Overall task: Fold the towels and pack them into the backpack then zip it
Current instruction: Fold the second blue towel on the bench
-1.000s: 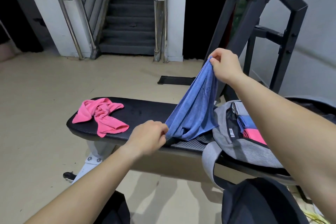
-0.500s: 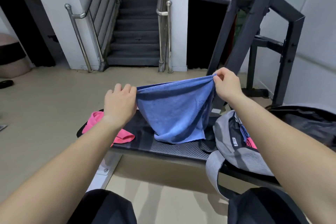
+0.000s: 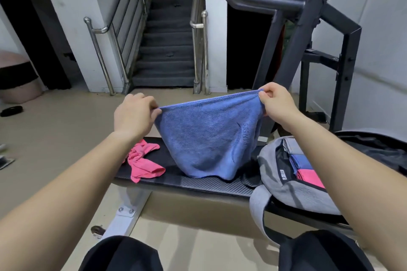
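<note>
Above the bench [image 3: 198, 185], left hand [image 3: 134, 114] and right hand [image 3: 277, 105] pinch the blue towel [image 3: 207, 138] (top corners).

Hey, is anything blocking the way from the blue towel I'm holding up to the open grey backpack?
Nothing visible does. The blue terry towel hangs from the left hand and right hand beside the unzipped grey fabric backpack, whose mouth lies open, folded towels already inside.

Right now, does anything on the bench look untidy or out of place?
Only the pink towel: it lies crumpled and twisted on the bench, left of the blue towel, not yet folded.
</note>
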Demonstrator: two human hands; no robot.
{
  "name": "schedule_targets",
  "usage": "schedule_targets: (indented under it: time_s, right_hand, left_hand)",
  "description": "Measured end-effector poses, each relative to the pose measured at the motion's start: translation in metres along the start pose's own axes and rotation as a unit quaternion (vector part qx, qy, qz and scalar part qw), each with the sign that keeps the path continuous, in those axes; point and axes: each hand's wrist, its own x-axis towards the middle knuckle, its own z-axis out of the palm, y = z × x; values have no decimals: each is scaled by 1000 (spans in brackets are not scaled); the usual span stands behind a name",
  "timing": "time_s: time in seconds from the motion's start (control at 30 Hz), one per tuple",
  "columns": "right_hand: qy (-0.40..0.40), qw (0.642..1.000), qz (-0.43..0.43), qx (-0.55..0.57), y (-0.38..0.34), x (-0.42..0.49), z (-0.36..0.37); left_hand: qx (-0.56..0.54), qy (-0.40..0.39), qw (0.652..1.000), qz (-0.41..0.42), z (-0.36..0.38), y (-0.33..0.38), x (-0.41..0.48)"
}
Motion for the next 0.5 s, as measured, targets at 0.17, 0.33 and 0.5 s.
schedule_targets:
  time_s: [0.17,0.33,0.5]
  right_hand:
    - [-4,1000,11,-23,11,8,5]
    - [29,998,-3,-60,-2,33,15]
    - [79,997,-6,-15,-28,53,11]
  left_hand:
    - [-146,-21,988,-44,20,-2,5]
    - [-240,-23,964,-114,27,13,36]
    - [-272,58,954,-108,-1,24,63]
